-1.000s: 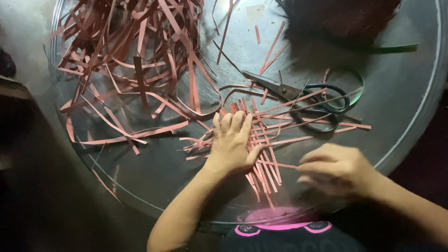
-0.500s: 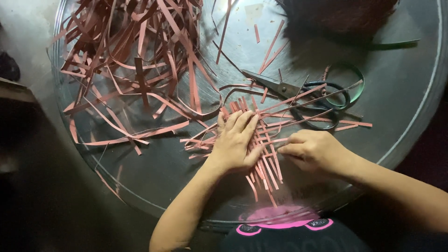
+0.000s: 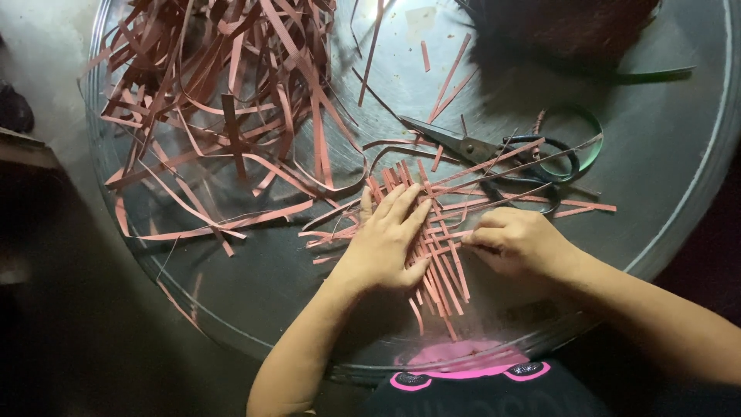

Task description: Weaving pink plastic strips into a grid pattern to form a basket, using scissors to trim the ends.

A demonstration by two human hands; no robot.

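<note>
A small woven mat of pink strips [image 3: 440, 255] lies near the front of a large round metal tray [image 3: 679, 193]. My left hand [image 3: 390, 235] lies flat on the mat's left part, fingers spread, pressing the strips down. My right hand [image 3: 517, 241] is curled at the mat's right edge, its fingertips pinching one horizontal pink strip [image 3: 455, 235] that crosses the weave. Loose ends of the strips stick out past both hands.
A big tangle of loose pink strips [image 3: 224, 108] fills the tray's left and back. Black-handled scissors [image 3: 494, 154] lie just beyond my right hand, beside a green ring [image 3: 575, 147]. A dark bundle [image 3: 571, 31] sits at the back right.
My right hand has moved left from the tray's front right up to the mat's edge and taken hold of a strip. My left hand stays pressed on the weave.
</note>
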